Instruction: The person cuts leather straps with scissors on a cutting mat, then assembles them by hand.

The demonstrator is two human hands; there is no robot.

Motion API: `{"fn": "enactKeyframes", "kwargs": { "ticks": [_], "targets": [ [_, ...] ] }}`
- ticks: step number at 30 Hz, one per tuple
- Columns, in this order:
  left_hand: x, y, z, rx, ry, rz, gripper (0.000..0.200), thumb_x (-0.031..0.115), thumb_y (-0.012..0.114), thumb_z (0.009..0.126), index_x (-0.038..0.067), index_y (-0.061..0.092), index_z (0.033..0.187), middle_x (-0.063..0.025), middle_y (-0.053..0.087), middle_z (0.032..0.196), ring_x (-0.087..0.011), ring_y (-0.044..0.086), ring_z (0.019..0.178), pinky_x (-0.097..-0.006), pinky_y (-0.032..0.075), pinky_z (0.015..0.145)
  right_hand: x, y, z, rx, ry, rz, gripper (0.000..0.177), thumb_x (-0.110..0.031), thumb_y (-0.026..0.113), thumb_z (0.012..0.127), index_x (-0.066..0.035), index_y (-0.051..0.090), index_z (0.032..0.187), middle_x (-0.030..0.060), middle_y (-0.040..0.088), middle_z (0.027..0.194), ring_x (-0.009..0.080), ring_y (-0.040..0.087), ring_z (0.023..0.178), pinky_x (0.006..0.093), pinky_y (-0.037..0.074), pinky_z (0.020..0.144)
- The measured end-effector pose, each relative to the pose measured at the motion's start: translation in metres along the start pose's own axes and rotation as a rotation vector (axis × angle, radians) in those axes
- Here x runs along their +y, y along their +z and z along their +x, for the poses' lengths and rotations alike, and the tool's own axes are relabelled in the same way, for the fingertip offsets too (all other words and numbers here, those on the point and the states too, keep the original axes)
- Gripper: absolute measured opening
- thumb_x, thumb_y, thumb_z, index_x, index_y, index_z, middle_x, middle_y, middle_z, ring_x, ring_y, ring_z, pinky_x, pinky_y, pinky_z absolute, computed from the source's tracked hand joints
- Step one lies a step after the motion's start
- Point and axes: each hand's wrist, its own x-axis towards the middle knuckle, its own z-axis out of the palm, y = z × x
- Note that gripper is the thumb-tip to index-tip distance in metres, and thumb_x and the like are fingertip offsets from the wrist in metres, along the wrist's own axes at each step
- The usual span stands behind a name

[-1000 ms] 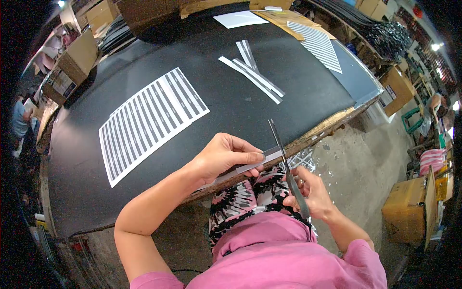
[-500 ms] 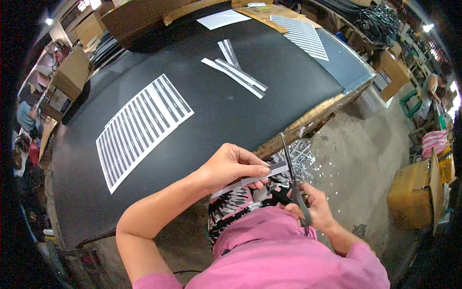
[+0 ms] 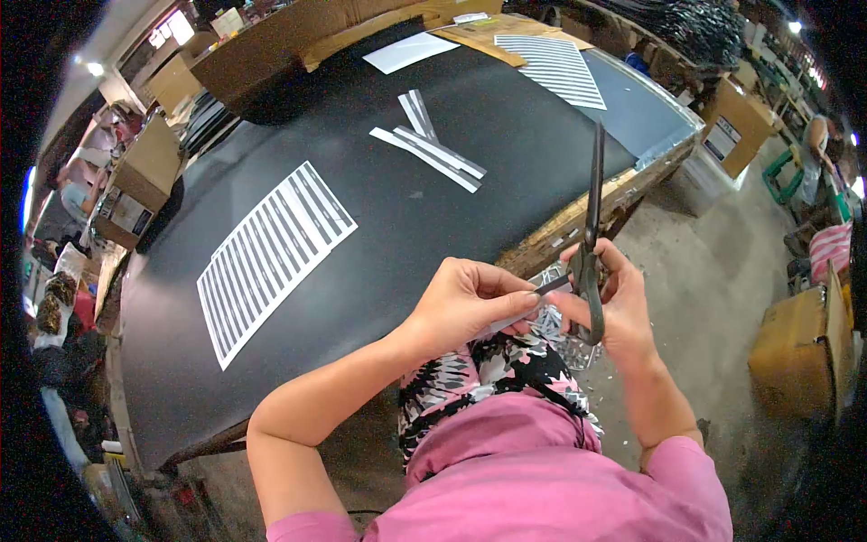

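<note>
"What's nearest you?"

"My pink shirt [image 3: 533, 470], its soft cloth creased across the front, then trousers [image 3: 452, 375] in a blotchy black, white and pink print."

"And your hands?"

"My left hand [image 3: 506, 303] is pinched on a thin, flat strip [image 3: 553, 285], thumb on top, just in front of the worktop's near edge. The strip is banded dark and pale, and its dark end points toward my other thumb; whether that thumb touches it, I can't tell. My right hand [image 3: 619, 303] is clasped round the scissors [image 3: 587, 280], by their dark, looped handles. The blades point away from me and show as one long, narrow dark line."

"What's below?"

"A tangle of slim, pale offcuts [image 3: 578, 350], partly hidden by my hands."

"And beyond?"

"The worktop [image 3: 388, 235]: smooth, dull black, with a rough, worn, woody edge at the right. On the left lies a striped sheet [image 3: 271, 262], flat and crisp, dark bars on white. Past its top corner, a few loose strips [image 3: 429, 154] lie crossed over one another."

"At the far end?"

"A plain white sheet [image 3: 408, 52], creased brown cardboard [image 3: 474, 41], and a second sheet [image 3: 564, 77], finely striped, partly on the cardboard."
</note>
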Motion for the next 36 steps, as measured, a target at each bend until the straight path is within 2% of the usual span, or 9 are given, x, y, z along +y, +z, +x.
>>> {"fn": "enactKeyframes", "kwargs": {
  "ticks": [3,5,8,9,10,13,16,19,36],
  "targets": [
    [0.004,-0.004,0.000,0.020,0.054,0.080,0.024,0.010,0.069,0.087,-0.005,0.067,0.106,-0.0069,0.070,0.084,-0.0090,0.064,0.073,-0.0212,0.051,0.066,-0.005,-0.006,0.014,-0.073,0.026,-0.008,0.044,-0.003,0.081,0.071,-0.004,0.056,0.107,0.0025,0.062,0.074,0.0077,0.057,0.053,0.0210,0.043,0.045],
    [0.011,-0.009,-0.005,0.009,0.226,0.136,0.035,0.002,0.066,0.086,-0.003,0.060,0.120,-0.0096,0.068,0.102,-0.0122,0.063,0.093,-0.0240,0.050,0.083,-0.014,-0.008,0.024,-0.105,0.030,-0.017,0.044,-0.003,0.081,0.071,-0.004,0.056,0.107,0.0023,0.062,0.074,0.0075,0.057,0.053,0.0211,0.043,0.045],
    [0.025,-0.022,-0.015,-0.095,0.343,0.329,0.044,-0.002,0.065,0.085,-0.001,0.053,0.128,-0.0091,0.063,0.111,-0.0138,0.058,0.104,-0.0266,0.046,0.090,-0.022,-0.011,0.041,-0.172,0.032,-0.020,0.044,-0.004,0.082,0.070,-0.003,0.057,0.106,0.0015,0.061,0.074,0.0070,0.056,0.052,0.0206,0.041,0.045],
    [0.029,-0.023,-0.019,-0.085,0.359,0.301,0.034,0.001,0.066,0.085,0.000,0.061,0.119,-0.0092,0.063,0.111,-0.0172,0.058,0.104,-0.0295,0.045,0.091,-0.026,-0.009,0.046,-0.215,0.042,-0.064,0.045,-0.006,0.083,0.069,-0.003,0.058,0.106,0.0009,0.061,0.073,0.0069,0.056,0.052,0.0204,0.040,0.045],
    [0.030,-0.028,-0.020,-0.078,0.360,0.303,0.034,0.001,0.066,0.085,0.000,0.061,0.119,-0.0092,0.063,0.111,-0.0172,0.058,0.104,-0.0295,0.045,0.091,-0.029,-0.007,0.051,-0.259,0.052,-0.109,0.046,-0.008,0.084,0.068,-0.003,0.058,0.106,0.0003,0.061,0.072,0.0067,0.055,0.052,0.0201,0.040,0.044],
    [0.033,-0.042,-0.022,-0.207,0.443,0.536,0.024,0.011,0.069,0.085,0.000,0.069,0.106,-0.0117,0.063,0.110,-0.0215,0.060,0.102,-0.0327,0.046,0.089,-0.037,0.002,0.065,-0.324,0.076,-0.114,0.046,-0.010,0.084,0.067,-0.003,0.058,0.105,-0.0006,0.059,0.069,0.0067,0.054,0.050,0.0197,0.038,0.043],
    [0.028,-0.054,-0.020,-0.231,0.440,0.478,0.027,0.012,0.069,0.085,0.001,0.068,0.110,-0.0115,0.065,0.108,-0.0208,0.060,0.102,-0.0320,0.046,0.088,-0.047,0.013,0.076,-0.389,0.114,-0.141,0.047,-0.011,0.084,0.067,-0.003,0.059,0.105,-0.0004,0.059,0.067,0.0070,0.054,0.049,0.0202,0.039,0.042],
    [0.028,-0.064,-0.023,-0.218,0.451,0.496,0.030,0.014,0.071,0.084,0.002,0.068,0.111,-0.0113,0.066,0.107,-0.0204,0.060,0.101,-0.0317,0.046,0.088,-0.047,0.023,0.088,-0.429,0.101,-0.189,0.044,-0.004,0.082,0.066,-0.001,0.057,0.102,-0.0010,0.056,0.066,0.0066,0.054,0.046,0.0204,0.040,0.040],
    [0.013,-0.097,-0.031,-0.091,0.463,0.421,0.033,0.012,0.077,0.077,0.004,0.071,0.109,-0.0096,0.067,0.104,-0.0199,0.061,0.097,-0.0316,0.047,0.086,-0.049,0.057,0.121,-0.526,0.131,-0.269,0.045,-0.006,0.082,0.066,0.000,0.056,0.103,-0.0013,0.056,0.065,0.0070,0.053,0.044,0.0200,0.039,0.040]
  ]
}}
